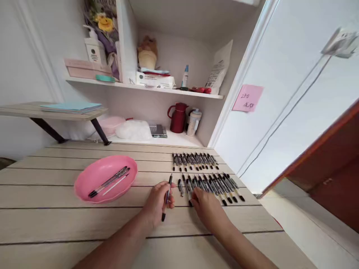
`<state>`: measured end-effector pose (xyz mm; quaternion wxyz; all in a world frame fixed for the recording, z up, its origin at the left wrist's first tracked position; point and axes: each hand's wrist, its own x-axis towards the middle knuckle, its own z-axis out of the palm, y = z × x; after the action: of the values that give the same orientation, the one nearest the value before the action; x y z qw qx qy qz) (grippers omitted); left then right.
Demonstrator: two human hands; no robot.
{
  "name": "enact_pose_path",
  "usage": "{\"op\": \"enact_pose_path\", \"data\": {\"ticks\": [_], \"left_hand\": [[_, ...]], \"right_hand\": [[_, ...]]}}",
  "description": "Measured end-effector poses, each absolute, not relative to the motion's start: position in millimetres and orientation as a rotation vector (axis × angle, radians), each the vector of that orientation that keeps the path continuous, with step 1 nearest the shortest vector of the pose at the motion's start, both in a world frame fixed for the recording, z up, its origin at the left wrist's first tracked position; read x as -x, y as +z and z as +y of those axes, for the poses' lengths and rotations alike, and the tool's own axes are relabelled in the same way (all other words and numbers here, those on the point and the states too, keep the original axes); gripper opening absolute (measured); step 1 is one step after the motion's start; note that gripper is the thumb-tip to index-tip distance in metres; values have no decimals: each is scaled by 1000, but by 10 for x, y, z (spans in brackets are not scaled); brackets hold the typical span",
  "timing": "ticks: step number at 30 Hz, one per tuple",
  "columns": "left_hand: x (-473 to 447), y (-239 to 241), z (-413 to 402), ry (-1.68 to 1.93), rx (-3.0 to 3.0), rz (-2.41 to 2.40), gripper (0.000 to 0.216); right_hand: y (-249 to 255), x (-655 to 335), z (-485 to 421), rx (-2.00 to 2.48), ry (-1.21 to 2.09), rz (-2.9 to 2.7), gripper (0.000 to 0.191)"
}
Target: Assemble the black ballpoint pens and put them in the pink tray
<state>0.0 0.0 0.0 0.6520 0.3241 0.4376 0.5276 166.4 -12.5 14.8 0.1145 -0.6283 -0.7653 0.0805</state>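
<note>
My left hand (155,201) is closed around an uncapped black pen (167,197), its tip pointing away from me and its black end toward me. On the striped wooden table, my right hand (206,207) has its fingers pressed together over the left part of the near row of pens (221,185). What those fingertips grip is hidden. A single pen cap (180,187) lies between my two hands. Behind the near row is a second row of pens (193,160). Left of my hands, a pink bowl (84,179) holds a few dark pen parts (110,181) and a thin white refill (116,184).
A small raised shelf (56,116) with blue paper on top stands at the back left. Along the back are a white plastic bag (133,130), a red jug (177,118) and a pale bottle (194,122). The wall (280,112) borders the table's right side.
</note>
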Motion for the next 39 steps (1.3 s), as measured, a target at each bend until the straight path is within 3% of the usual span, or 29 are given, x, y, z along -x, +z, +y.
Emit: {"op": "enact_pose_path", "data": {"ticks": [17, 25, 39], "left_hand": [[-85, -10, 457, 801, -1465, 1723, 17], [-279, 45, 680, 594, -1700, 1851, 14], [-263, 1, 672, 462, -1735, 1860, 31]], "right_hand": [[-121, -1754, -587, 1662, 394, -2141, 17], [-189, -1738, -593, 1594, 329, -2145, 17], [-182, -1745, -582, 1613, 316, -2184, 17]]}}
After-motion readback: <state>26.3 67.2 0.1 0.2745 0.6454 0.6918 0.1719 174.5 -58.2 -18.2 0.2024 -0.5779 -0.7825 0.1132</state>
